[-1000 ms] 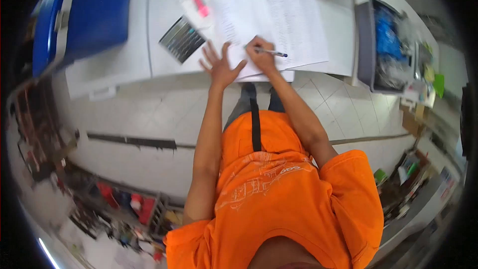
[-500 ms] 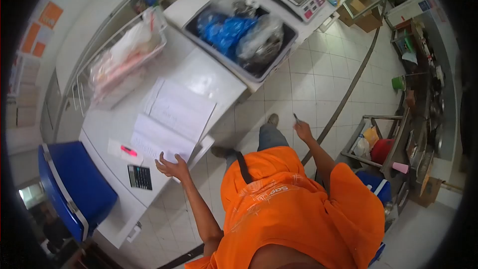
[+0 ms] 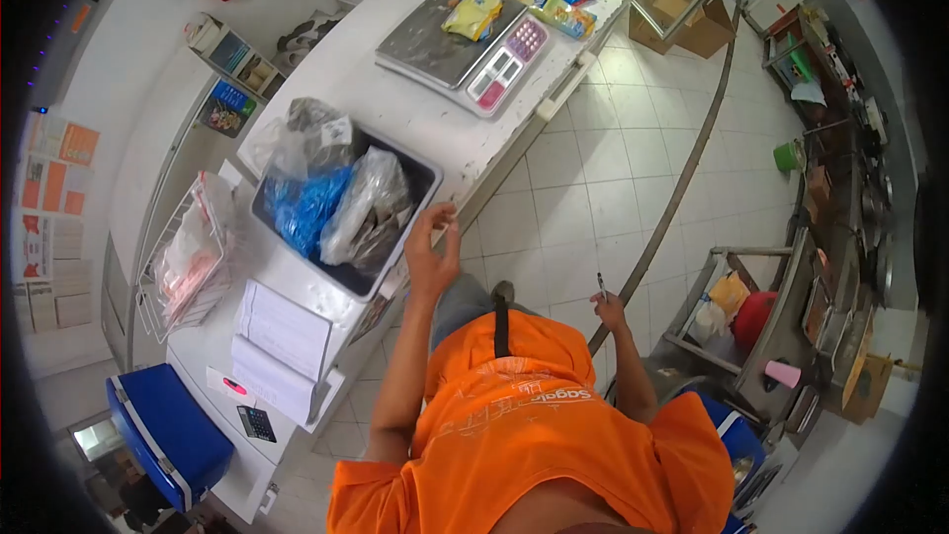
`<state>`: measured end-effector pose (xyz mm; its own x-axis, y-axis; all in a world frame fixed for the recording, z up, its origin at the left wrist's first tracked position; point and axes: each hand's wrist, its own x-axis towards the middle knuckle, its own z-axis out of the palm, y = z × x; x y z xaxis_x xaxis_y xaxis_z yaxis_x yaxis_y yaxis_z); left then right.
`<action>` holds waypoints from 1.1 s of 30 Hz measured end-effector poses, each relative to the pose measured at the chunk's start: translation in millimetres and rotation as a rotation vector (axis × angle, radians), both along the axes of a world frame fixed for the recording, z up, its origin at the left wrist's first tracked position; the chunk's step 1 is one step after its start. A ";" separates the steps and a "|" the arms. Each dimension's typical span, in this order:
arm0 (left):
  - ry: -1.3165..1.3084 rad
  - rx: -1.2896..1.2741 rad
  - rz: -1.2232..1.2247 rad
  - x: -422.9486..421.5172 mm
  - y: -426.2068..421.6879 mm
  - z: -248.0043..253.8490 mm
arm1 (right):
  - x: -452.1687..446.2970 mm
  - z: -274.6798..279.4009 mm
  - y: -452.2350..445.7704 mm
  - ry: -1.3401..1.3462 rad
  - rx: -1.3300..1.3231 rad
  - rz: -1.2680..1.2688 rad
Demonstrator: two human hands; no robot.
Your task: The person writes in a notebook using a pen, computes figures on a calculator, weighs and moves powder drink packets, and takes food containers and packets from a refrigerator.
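My left hand [image 3: 432,245] is raised at the right edge of the grey bin [image 3: 428,188], fingers apart and nothing held in them. Blue and clear plastic bags [image 3: 368,206] fill that bin. Out over the floor, away from the table, my right hand [image 3: 610,310] grips a pen [image 3: 601,283] that points upward. The open notebook [image 3: 282,333] lies on the white table, with a calculator [image 3: 256,423] and a pink marker [image 3: 234,386] close by.
A scale [image 3: 457,44] with yellow packets on it stands beyond the bin. A wire basket [image 3: 188,257] sits at the left, a blue cooler [image 3: 170,433] below it. Cardboard boxes [image 3: 682,10], a dark hose [image 3: 682,183] and a metal rack [image 3: 736,311] are on the right.
My body has turned from the notebook towards the bin and scale. My left hand has left the papers and come up beside the bin. My right hand, still holding the pen, has moved off the notebook.
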<state>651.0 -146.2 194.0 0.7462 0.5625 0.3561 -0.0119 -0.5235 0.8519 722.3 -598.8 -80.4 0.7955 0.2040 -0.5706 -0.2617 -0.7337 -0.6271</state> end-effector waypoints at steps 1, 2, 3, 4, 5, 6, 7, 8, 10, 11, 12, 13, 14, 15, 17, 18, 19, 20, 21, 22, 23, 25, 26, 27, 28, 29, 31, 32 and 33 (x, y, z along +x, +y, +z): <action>-0.021 0.023 -0.005 24.6 4.9 -2.0 | 22.4 9.0 15.4 -0.045 0.048 -0.001; -0.004 0.035 -0.001 49.6 11.2 0.5 | 46.3 20.9 34.9 -0.088 0.095 -0.006; 0.014 0.047 0.001 75.5 18.9 5.5 | 75.3 23.3 52.0 -0.103 0.127 0.021; 0.032 0.057 0.002 101.5 26.9 8.8 | 107.5 25.3 70.5 -0.117 0.157 0.047; 0.000 0.087 0.021 128.2 36.2 10.6 | 141.9 47.4 97.4 -0.162 0.149 0.090; -0.032 0.117 0.040 154.3 46.2 9.8 | 179.4 71.5 126.1 -0.208 0.141 0.135; -0.024 0.105 0.065 179.6 57.2 5.8 | 220.6 73.9 149.3 -0.378 0.197 0.205; -0.001 0.111 0.083 205.6 69.7 0.9 | 263.2 76.4 171.7 -0.550 0.251 0.275; 0.019 0.170 0.105 258.0 90.7 -2.3 | 350.6 93.6 222.1 -0.715 0.111 0.327; 0.023 0.223 0.124 286.2 103.7 -4.8 | 393.4 107.5 247.9 -0.800 0.131 0.367; 0.031 0.271 0.143 313.8 115.6 -10.3 | 432.4 123.2 271.3 -0.881 0.148 0.409; 0.040 0.317 0.162 338.8 124.8 -15.0 | 467.9 143.1 293.9 -0.896 0.149 0.449; 0.116 0.358 0.221 361.6 131.8 -16.7 | 502.0 157.7 316.6 -0.912 0.154 0.490; 0.191 0.400 0.284 384.7 138.0 -17.7 | 539.5 163.2 338.8 -0.880 0.085 0.495; 0.386 0.390 0.313 419.9 155.9 -33.4 | 590.7 164.5 369.4 -0.785 -0.052 0.505; 0.472 0.333 0.303 432.4 159.1 -39.6 | 604.2 167.9 378.5 -0.735 -0.092 0.547; 0.555 0.281 0.293 443.2 162.8 -42.8 | 618.7 178.1 389.6 -0.687 -0.128 0.585; 0.636 0.225 0.285 453.1 165.7 -46.4 | 634.4 182.8 399.6 -0.641 -0.163 0.625; 0.732 0.232 0.295 460.5 163.2 -42.6 | 651.3 176.8 406.9 -0.629 -0.288 0.766; 0.744 0.226 0.306 465.2 162.0 -41.1 | 660.5 171.7 410.6 -0.634 -0.275 0.760; 0.758 0.216 0.318 468.5 161.4 -41.1 | 664.3 164.5 411.5 -0.638 -0.263 0.758; 0.795 0.225 0.355 473.9 161.3 -45.1 | 670.6 150.7 411.4 -0.656 -0.224 0.766; 0.740 0.202 0.355 474.8 161.3 -44.3 | 670.1 142.8 408.3 -0.657 -0.219 0.793; 0.736 0.190 0.376 477.0 159.4 -44.8 | 671.5 136.2 405.1 -0.666 -0.214 0.815; 0.718 0.184 0.401 484.3 159.2 -45.8 | 680.9 133.7 404.9 -0.691 -0.206 0.834; 0.716 0.177 0.429 490.1 158.9 -45.8 | 689.8 150.8 407.4 -0.541 -0.209 0.898; 0.738 0.155 0.501 496.0 152.6 -49.6 | 708.7 194.3 417.2 -0.303 -0.293 0.965; 0.842 0.110 0.567 508.6 143.4 -35.7 | 725.8 188.4 410.1 -0.282 -0.213 1.026; 0.866 0.118 0.624 513.9 136.1 -37.6 | 744.4 180.5 404.2 -0.257 -0.126 1.074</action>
<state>1164.8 -10.1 156.5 0.3630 0.9284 -0.0792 0.8699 -0.3073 0.3858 1466.6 -194.5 100.1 0.3373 0.8102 -0.4794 0.6752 -0.5631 -0.4766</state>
